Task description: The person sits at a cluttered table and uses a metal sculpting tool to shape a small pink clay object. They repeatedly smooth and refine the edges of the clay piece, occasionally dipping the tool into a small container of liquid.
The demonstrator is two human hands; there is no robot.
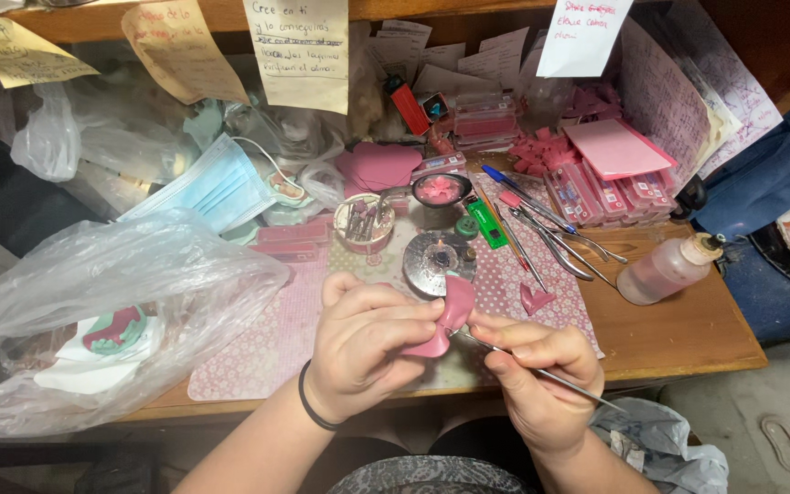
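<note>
At the lower centre of the frame the left hand (363,348) has its grip clamped on a pink wax piece (448,320), while the right hand (541,370) pinches a thin metal tool (550,375) with its tip against the wax. This looks like shaping in progress; a steady tip seems needed. Just above sits a round metal dish (433,261), a clear plastic bag (93,302) at left, a squeeze bottle (669,268) on the tabletop (688,329) at right
</note>
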